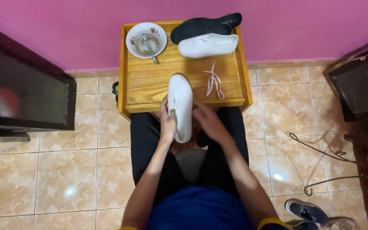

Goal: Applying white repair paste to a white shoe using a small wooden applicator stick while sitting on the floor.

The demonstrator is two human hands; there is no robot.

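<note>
White canvas shoe [180, 106] is held over the near edge of a small wooden table [150, 81], toe resting on the tabletop, heel hanging out above the lap. Long axis runs roughly away from the person; toe points toward the pink wall [86, 30], heel toward the body, sole apparently turned down or slightly to the left, though this is hard to tell from above.

Left hand [168, 123] is wrapped around the shoe's left side near the opening, fingers closed on it in a grasp. Right hand [209, 123] sits just beside the heel end on the right; fingers are curled, but whether something is pinched or only the shoe is touched cannot be told.

A loose white lace [214, 83] lies on the table just right of the toe, apart from both hands. A second white shoe [207, 45] lies sideways at the far edge, with a black insole [203, 26] behind it touching the wall side. A bowl [146, 39] with a spoon sits at the far left corner.

For good handling, as judged: the shoe is best kept braced on the table edge by the left grip, toe steady, so the right hand can be worked freely at the opening.
</note>
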